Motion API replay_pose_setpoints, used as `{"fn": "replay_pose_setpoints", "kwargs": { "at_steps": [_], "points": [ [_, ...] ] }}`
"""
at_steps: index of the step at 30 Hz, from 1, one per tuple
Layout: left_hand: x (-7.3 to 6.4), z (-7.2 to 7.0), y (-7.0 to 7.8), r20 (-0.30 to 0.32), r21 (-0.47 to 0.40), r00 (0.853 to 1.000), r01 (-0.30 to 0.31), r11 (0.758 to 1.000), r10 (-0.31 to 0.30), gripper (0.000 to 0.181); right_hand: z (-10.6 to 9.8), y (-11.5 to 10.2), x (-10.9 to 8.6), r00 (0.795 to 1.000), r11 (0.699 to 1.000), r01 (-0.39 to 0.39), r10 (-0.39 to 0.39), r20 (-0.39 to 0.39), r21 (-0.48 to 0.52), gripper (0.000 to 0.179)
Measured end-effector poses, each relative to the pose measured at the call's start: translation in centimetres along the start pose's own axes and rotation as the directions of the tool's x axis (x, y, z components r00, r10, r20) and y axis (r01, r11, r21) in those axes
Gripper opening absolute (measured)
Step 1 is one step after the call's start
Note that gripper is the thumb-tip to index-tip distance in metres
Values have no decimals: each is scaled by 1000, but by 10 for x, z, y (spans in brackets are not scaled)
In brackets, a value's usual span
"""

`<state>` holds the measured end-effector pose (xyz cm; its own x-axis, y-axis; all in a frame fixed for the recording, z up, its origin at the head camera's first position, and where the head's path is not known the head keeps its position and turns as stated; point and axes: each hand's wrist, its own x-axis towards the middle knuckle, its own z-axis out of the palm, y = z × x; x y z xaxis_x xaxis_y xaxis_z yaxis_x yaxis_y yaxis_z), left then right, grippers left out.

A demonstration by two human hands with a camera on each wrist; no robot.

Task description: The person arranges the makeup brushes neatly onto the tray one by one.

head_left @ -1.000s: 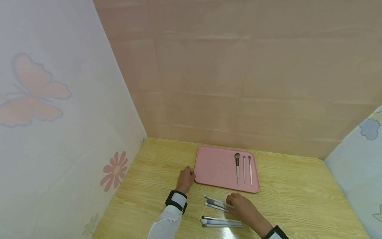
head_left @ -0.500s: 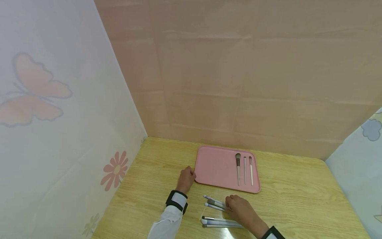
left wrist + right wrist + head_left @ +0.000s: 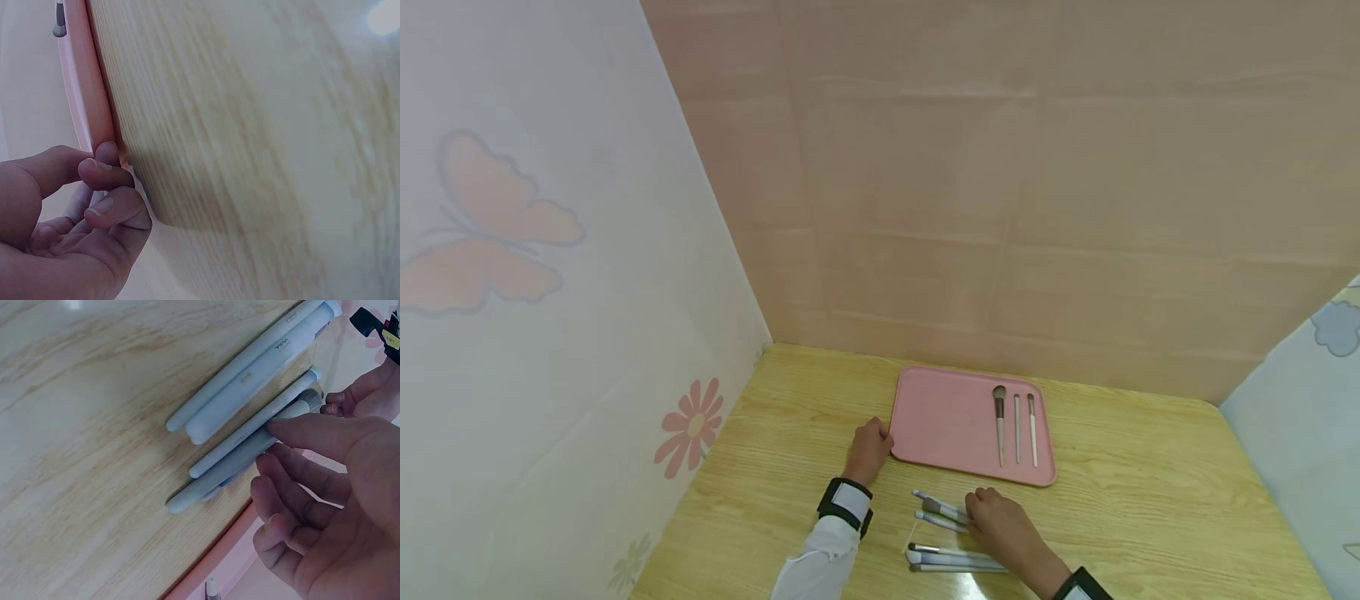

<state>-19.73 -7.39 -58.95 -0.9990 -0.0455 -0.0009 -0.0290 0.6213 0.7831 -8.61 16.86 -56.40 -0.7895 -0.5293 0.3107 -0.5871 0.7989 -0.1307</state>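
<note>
A pink tray lies on the wooden table, with 3 makeup brushes side by side on its right part, the widest being a dark-headed brush. At the tray's near left corner, my left hand pinches the rim between thumb and fingers, as the left wrist view shows. My right hand is in front of the tray. In the right wrist view its thumb and fingers pinch a pale makeup brush by the upper handle. Another slim brush lies right beside it; a third is mostly hidden behind.
Nearer me, a group of pale brushes lies along the table, their handles toward my right forearm. A peach backdrop stands behind the table. A white patterned panel rises at the left, another at the right.
My right hand has shifted slightly left along the brushes and settled at the handle of one. The left hand stays on the tray corner. The view has turned very slightly.
</note>
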Motion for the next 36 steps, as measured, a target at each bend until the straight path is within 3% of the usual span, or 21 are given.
{"fn": "replay_pose_setpoints", "kwargs": {
  "at_steps": [8, 15, 36],
  "points": [
    [-1, -1, 1, -1, -2, 1000, -16, 1000, 16, 15, 0, 0, 1, 999, 998, 41, -40, 21, -46, 33],
    [-1, -2, 1, -7, 6, 1000, -27, 1000, 27, 14, 3, 1, 1, 997, 999, 36, -34, 77, -24, 30],
    [-1, 0, -2, -10, -14, 999, -52, 999, 52, 15, 4, 4, 1, 996, 996, 85, -84, 37, -18, 30]
  ]
}}
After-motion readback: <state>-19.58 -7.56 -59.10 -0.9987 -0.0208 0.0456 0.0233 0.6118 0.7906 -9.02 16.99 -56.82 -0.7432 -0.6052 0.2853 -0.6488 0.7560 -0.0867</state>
